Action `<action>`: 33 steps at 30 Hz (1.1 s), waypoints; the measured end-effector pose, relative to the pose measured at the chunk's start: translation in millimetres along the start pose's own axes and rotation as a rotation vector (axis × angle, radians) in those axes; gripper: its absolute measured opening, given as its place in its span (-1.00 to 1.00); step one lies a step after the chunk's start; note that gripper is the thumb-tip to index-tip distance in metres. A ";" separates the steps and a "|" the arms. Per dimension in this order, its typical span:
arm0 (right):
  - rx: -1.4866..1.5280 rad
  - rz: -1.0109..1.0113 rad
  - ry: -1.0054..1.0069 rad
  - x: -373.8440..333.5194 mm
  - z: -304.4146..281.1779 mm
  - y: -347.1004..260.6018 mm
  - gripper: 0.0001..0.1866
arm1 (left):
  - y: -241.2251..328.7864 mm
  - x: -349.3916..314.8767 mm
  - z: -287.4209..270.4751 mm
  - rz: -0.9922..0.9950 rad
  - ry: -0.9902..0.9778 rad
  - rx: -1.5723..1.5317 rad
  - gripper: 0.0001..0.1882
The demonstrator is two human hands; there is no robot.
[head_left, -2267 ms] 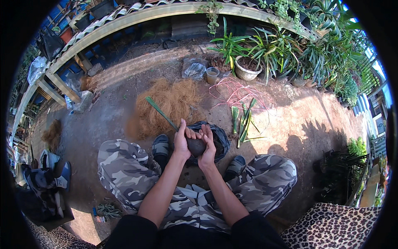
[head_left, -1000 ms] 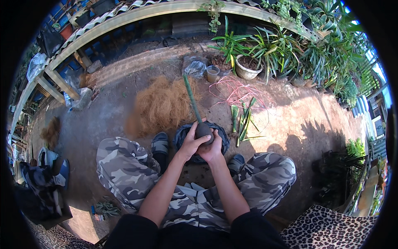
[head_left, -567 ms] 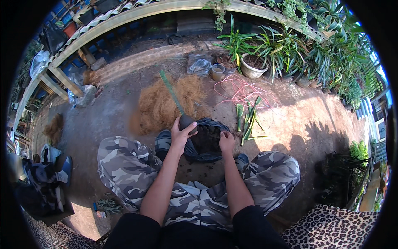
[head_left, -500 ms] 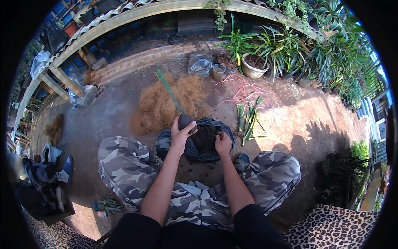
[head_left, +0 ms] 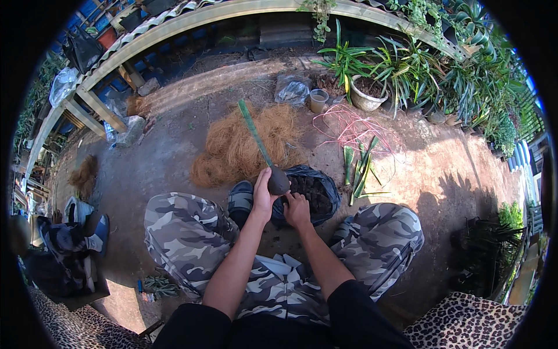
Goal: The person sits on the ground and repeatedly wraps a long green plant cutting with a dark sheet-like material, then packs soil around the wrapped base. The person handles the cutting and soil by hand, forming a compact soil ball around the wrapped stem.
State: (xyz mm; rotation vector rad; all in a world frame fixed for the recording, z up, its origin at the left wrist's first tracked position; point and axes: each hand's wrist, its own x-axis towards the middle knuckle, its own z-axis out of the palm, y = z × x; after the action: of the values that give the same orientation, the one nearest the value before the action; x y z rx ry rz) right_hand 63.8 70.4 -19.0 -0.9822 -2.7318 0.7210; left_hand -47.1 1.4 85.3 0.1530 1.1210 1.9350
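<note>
from where i stand, the biggest thing by far is the seated person's camouflage trousers (head_left: 186, 218), knees spread wide; the right knee covers most of that side's foot. beyond the left foot sprawls a heap of brown fibre (head_left: 232, 148), part of it masked by a leaf crossing in front. between the feet sits a black plastic bag (head_left: 333, 195), mouth open, its near left side hidden behind the hands; the dark crumbly stuff (head_left: 314, 195) inside is too shadowed to make out well. pink strings (head_left: 351, 129) lie tangled past it, nearer than the potted plants, with cut green leaves (head_left: 363, 168) just beside them.

the long green leaf (head_left: 254, 134) stands out of a dark ball (head_left: 279, 181), its lower end buried there. its long axis slants, tip away from the person and toward their left, ball end nearer the right; how steeply it rises i can't tell. the ball is held over the bag's left edge.

the left hand (head_left: 264, 193) is wrapped round the ball, most of its fingers lost behind it. the right hand (head_left: 297, 209) is curled just below, fingers reaching to the ball's underside; whether they pinch anything, i can't tell.
</note>
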 end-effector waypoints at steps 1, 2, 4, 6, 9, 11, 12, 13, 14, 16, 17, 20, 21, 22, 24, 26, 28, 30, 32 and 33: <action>0.008 -0.015 0.036 0.6 1.1 -0.4 -0.48 | -0.7 -1.1 0.4 -0.008 0.004 -0.001 -0.55; 0.011 -0.012 0.055 1.5 3.0 -0.2 -0.51 | -1.0 -1.0 -0.1 -0.010 0.001 0.003 -0.55; 0.101 -0.009 0.096 1.8 5.9 -0.2 -0.59 | -0.7 -1.6 -0.2 -0.013 -0.005 0.011 -0.54; 0.188 0.045 0.095 1.4 7.4 0.0 -0.67 | -0.1 -2.5 0.0 -0.008 0.007 0.030 -0.54; 0.225 0.132 0.063 0.3 6.8 1.6 -0.71 | 0.3 -3.3 -0.5 -0.009 0.035 0.050 -0.54; 0.115 0.153 0.029 0.4 5.1 2.9 -0.65 | 0.1 -2.3 -1.1 -0.011 0.044 0.049 -0.54; 0.107 0.098 0.056 -0.2 3.4 4.3 -0.62 | 0.4 -1.0 -1.6 -0.009 0.044 0.043 -0.54; 0.087 0.062 0.055 -2.1 1.8 5.7 -0.59 | 0.0 -0.7 -2.1 -0.008 0.045 0.036 -0.54; 0.052 0.060 0.024 -3.7 0.2 6.6 -0.55 | -0.4 -0.5 -2.6 -0.014 0.047 0.022 -0.54; 0.017 -0.007 0.034 -6.2 -2.5 6.3 -0.51 | 0.0 -0.5 -3.4 -0.034 0.064 0.000 -0.54; -0.013 -0.002 0.000 -6.9 -3.5 5.0 -0.49 | 0.4 -1.0 -3.7 -0.022 0.054 -0.005 -0.54; -0.020 -0.027 0.024 -9.4 -5.7 0.8 -0.55 | 0.4 -4.6 -3.0 -0.022 0.066 -0.003 -0.55; -0.015 -0.056 0.049 -8.9 -6.0 -0.4 -0.58 | 0.3 -5.4 -2.5 -0.023 0.068 0.001 -0.55; -0.011 -0.073 0.056 -9.0 -6.1 -1.3 -0.61 | 0.1 -6.4 -1.8 -0.026 0.070 0.007 -0.55; 0.012 -0.101 0.082 -8.4 -4.6 -2.3 -0.65 | -0.4 -7.4 -1.5 -0.024 0.066 0.018 -0.56; 0.042 -0.092 0.079 -7.3 -0.8 -2.2 -0.69 | -1.2 -7.9 -2.0 -0.026 0.072 0.029 -0.57; 0.094 -0.064 0.176 -5.9 3.4 -0.2 -0.69 | -1.2 -6.9 -3.5 -0.030 0.087 0.041 -0.58; 0.228 0.022 0.212 -3.0 6.9 2.3 -0.69 | -0.1 -5.3 -5.1 -0.024 0.088 0.037 -0.57; 0.434 0.173 0.213 3.0 7.5 5.1 -0.68 | 1.2 -3.6 -5.5 -0.022 0.092 0.029 -0.57; 0.538 0.208 0.231 6.7 5.9 7.1 -0.68 | 2.5 -2.5 -5.3 -0.020 0.097 0.025 -0.57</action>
State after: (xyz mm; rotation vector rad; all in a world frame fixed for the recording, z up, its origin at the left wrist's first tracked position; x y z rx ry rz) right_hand 60.8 77.1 -27.7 -1.1307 -2.0870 1.2072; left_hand -49.7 -4.4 84.8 0.0613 1.2062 1.9283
